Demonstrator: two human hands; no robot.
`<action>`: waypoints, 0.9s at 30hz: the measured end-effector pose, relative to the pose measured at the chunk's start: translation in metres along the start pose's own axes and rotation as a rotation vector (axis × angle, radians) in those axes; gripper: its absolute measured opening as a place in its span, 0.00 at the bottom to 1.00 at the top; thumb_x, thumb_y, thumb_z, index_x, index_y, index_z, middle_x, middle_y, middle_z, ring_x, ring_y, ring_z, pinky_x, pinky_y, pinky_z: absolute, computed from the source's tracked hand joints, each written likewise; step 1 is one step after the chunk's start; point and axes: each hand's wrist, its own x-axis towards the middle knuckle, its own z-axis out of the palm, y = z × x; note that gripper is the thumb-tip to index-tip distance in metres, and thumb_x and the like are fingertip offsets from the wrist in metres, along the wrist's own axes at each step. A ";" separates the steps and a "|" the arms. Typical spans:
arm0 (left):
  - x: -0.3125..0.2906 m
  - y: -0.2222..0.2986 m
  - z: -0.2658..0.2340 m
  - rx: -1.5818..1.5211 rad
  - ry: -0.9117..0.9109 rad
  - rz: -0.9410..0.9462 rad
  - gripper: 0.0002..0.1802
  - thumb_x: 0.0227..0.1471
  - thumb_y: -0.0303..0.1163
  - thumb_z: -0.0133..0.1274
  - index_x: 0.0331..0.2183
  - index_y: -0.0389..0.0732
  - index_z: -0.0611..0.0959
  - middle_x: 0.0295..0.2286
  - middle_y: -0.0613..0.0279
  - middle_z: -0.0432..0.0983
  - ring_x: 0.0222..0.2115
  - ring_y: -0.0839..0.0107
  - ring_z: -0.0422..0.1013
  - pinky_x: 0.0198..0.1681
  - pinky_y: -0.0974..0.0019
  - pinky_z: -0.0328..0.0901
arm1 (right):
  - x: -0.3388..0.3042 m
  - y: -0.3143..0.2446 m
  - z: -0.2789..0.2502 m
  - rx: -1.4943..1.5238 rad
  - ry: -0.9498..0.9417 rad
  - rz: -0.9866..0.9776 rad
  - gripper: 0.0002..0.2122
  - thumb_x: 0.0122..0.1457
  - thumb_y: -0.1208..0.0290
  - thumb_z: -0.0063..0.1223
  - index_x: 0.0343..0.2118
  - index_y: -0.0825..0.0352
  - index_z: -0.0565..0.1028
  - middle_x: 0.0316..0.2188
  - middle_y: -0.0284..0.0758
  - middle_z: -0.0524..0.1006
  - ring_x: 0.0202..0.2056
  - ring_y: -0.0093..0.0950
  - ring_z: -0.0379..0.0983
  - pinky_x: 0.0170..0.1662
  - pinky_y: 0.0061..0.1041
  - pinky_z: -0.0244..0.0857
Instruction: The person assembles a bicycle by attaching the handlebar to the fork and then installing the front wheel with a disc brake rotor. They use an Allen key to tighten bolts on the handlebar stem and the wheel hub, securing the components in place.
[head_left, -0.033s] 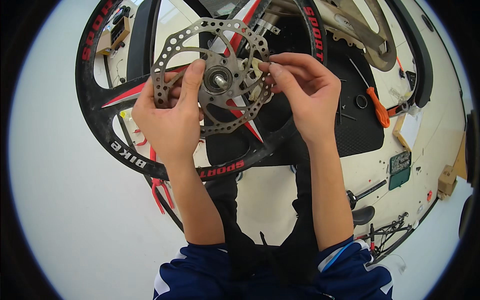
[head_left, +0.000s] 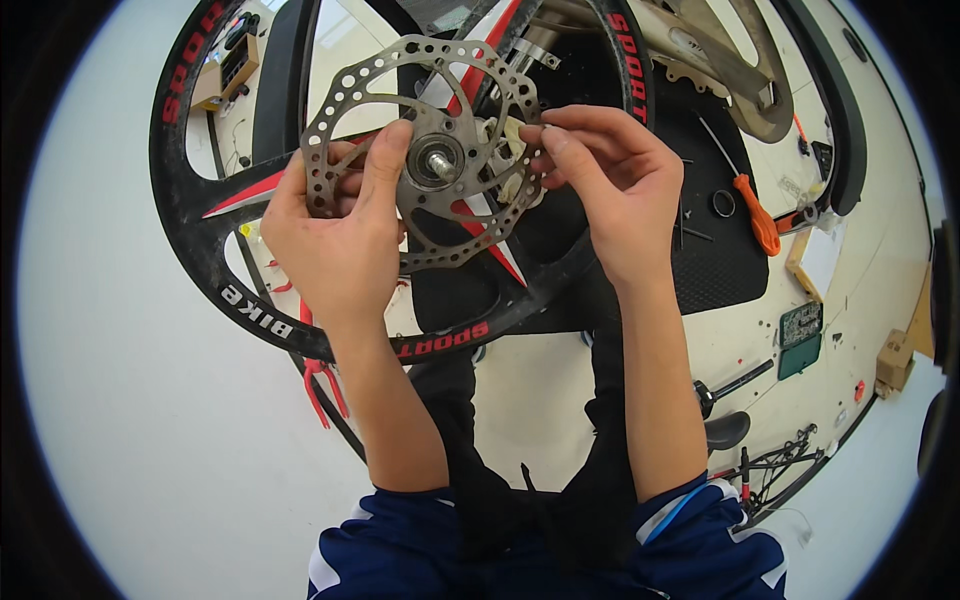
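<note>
Floor (head_left: 120, 420) unchanged — both hands stay on rotor (head_left: 425, 150).

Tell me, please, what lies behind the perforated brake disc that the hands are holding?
Behind the brake disc sit the hub and axle end and the black wheel's red-edged spokes. The left hand and right hand cover the disc's side edges.

Both hands (head_left: 340, 240) on brake disc (head_left: 425, 155), black wheel (head_left: 200, 240)
</note>
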 end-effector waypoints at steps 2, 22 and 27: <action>0.006 -0.002 -0.001 0.105 0.018 0.108 0.19 0.42 0.39 0.73 0.26 0.34 0.81 0.14 0.74 0.68 0.15 0.87 0.58 0.19 0.81 0.51 | 0.002 0.002 -0.001 0.039 0.002 0.026 0.05 0.57 0.79 0.57 0.35 0.73 0.79 0.28 0.36 0.82 0.28 0.19 0.78 0.31 0.17 0.72; -0.009 -0.027 0.028 -0.163 0.228 0.199 0.19 0.48 0.33 0.69 0.27 0.38 0.72 0.18 0.72 0.68 0.15 0.91 0.55 0.18 0.87 0.47 | 0.020 0.018 0.007 -0.021 0.005 -0.239 0.07 0.58 0.77 0.59 0.39 0.71 0.79 0.32 0.37 0.83 0.35 0.19 0.79 0.37 0.14 0.68; -0.013 -0.031 0.034 -0.204 0.267 0.264 0.18 0.50 0.30 0.67 0.27 0.38 0.70 0.18 0.70 0.68 0.15 0.91 0.55 0.18 0.87 0.46 | 0.016 0.007 0.005 -0.212 -0.028 -0.330 0.07 0.57 0.81 0.58 0.39 0.72 0.79 0.33 0.37 0.83 0.36 0.21 0.80 0.40 0.16 0.71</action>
